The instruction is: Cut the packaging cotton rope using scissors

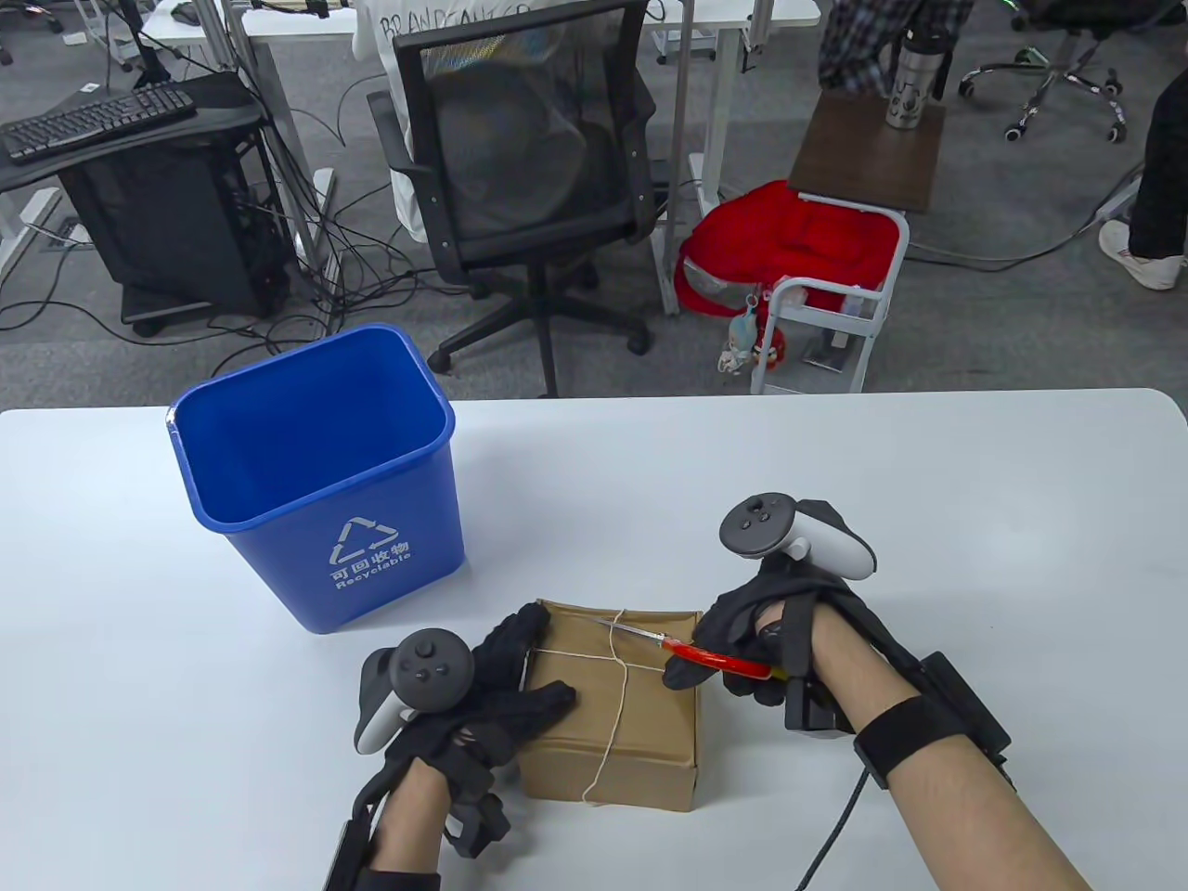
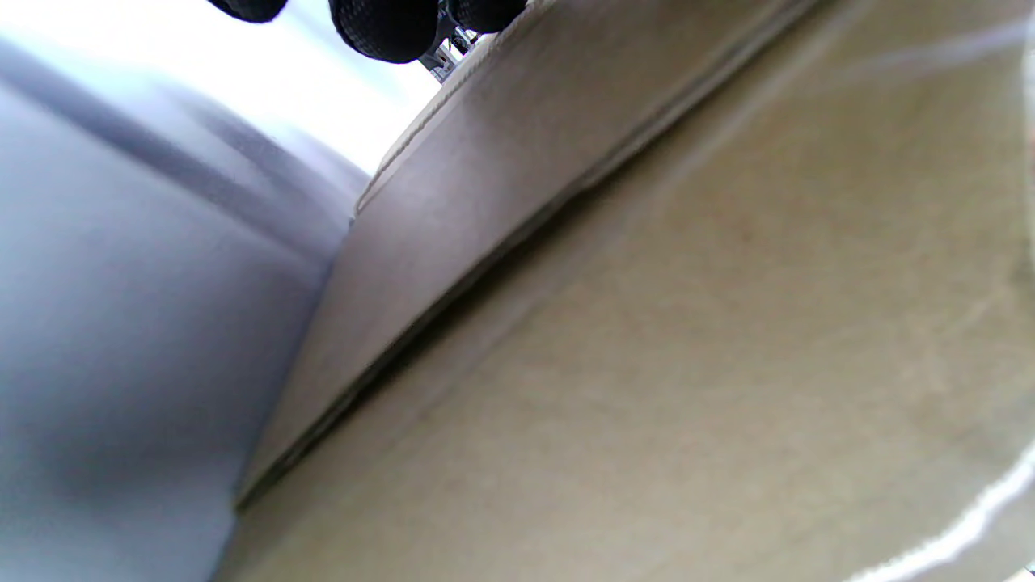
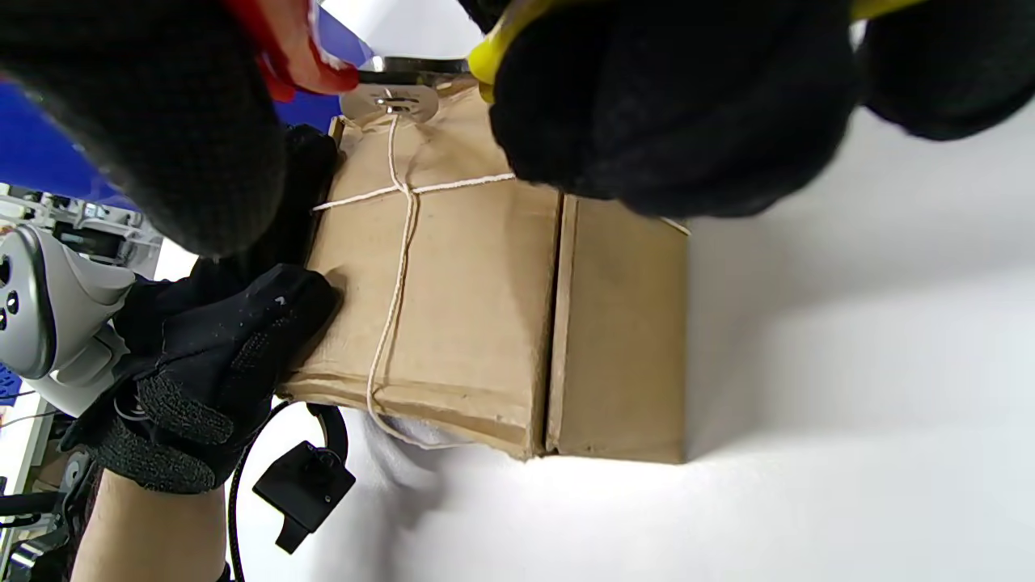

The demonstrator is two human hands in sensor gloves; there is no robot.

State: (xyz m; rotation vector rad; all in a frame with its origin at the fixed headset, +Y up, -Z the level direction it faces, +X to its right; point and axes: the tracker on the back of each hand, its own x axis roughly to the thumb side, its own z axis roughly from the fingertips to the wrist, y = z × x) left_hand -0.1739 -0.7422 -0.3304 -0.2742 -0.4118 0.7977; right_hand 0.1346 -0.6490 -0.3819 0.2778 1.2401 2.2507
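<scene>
A brown cardboard box (image 1: 594, 724) lies on the white table (image 1: 928, 520), tied crosswise with white cotton rope (image 1: 620, 691). My left hand (image 1: 506, 691) rests on the box's left edge and top, holding it down. My right hand (image 1: 770, 640) grips red-and-yellow-handled scissors (image 1: 710, 657); the blades (image 1: 626, 631) point left over the box top, at the rope crossing near the far edge. In the right wrist view the box (image 3: 485, 307), the rope (image 3: 396, 299), the scissor pivot (image 3: 392, 97) and my left hand (image 3: 218, 364) show. The left wrist view shows the box side (image 2: 647, 323) close up.
A blue recycling bin (image 1: 320, 473) stands open on the table, left of and behind the box. Beyond the far table edge are an office chair (image 1: 529, 176) and a white cart with a red bag (image 1: 817, 251).
</scene>
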